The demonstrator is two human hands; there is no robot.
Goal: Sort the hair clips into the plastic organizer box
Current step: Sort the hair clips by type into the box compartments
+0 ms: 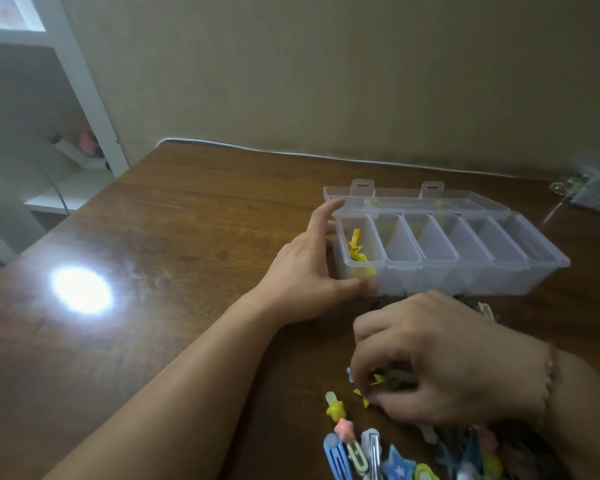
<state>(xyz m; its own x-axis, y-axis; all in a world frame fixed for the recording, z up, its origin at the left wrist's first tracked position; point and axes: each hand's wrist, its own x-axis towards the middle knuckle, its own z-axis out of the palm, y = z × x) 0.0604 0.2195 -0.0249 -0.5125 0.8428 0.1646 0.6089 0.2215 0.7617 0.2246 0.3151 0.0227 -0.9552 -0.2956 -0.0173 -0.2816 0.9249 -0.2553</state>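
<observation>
A clear plastic organizer box (520,268) lies open on the wooden table, its lid folded back. Its leftmost compartment holds yellow hair clips (355,249); the other compartments look empty. My left hand (309,271) grips the box's left end, thumb on the front wall, fingers over the rim. My right hand (440,355) is in front of the box, fingers pinched on a yellow star clip (364,393) at the edge of the pile. A heap of coloured hair clips (378,455), blue, pink, yellow and white, lies at the bottom, partly under my right hand.
The table's left half shows a bright light glare (82,289). A white cable (291,152) runs along the wall at the table's back edge. A plastic bag with small items (593,188) sits at the far right. White shelving (73,157) stands left of the table.
</observation>
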